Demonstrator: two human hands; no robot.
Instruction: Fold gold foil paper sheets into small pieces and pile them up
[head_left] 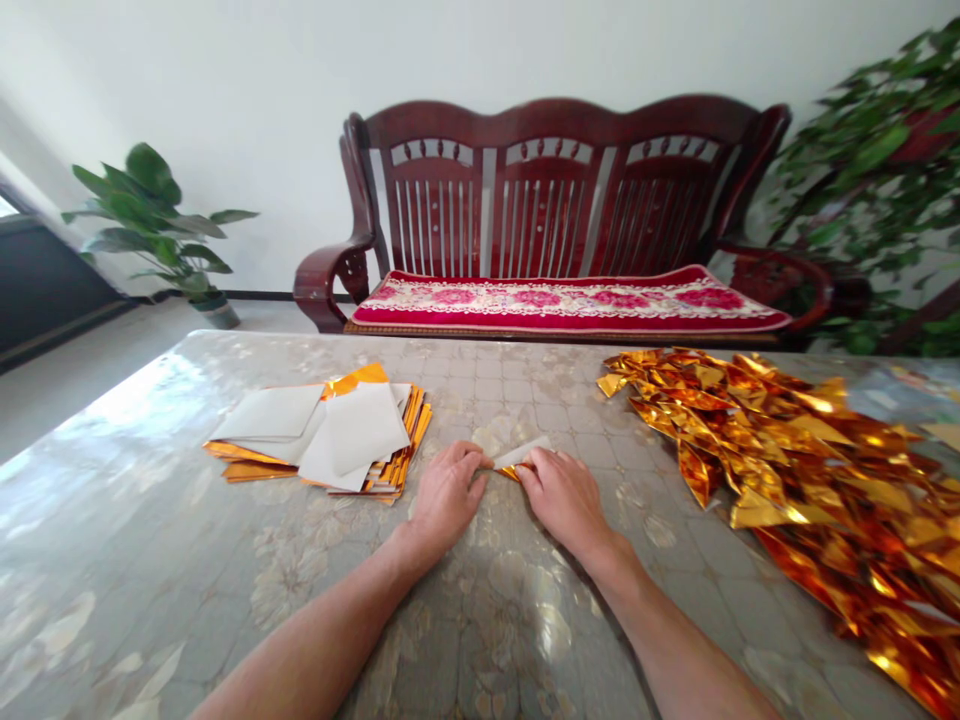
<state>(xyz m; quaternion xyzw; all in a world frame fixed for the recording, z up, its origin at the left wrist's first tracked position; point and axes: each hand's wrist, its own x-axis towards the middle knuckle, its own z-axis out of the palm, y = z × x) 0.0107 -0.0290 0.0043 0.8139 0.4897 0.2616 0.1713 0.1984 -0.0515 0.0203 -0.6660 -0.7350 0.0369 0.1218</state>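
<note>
A small folded gold-and-white paper point(519, 457) lies on the table point(150, 560) between my two hands. My left hand point(445, 497) pinches its left end with curled fingers. My right hand point(564, 497) presses and grips its right end, fingers closed over it. A loose stack of flat sheets point(330, 435), white side up with gold edges, lies just left of my left hand. A big heap of folded gold paper pieces point(810, 470) spreads over the right side of the table.
A dark wooden bench point(555, 190) with a red flowered cushion point(562, 300) stands behind the table. Potted plants stand at the far left point(154, 215) and far right point(877, 170). The table top is glossy with a pale floral pattern.
</note>
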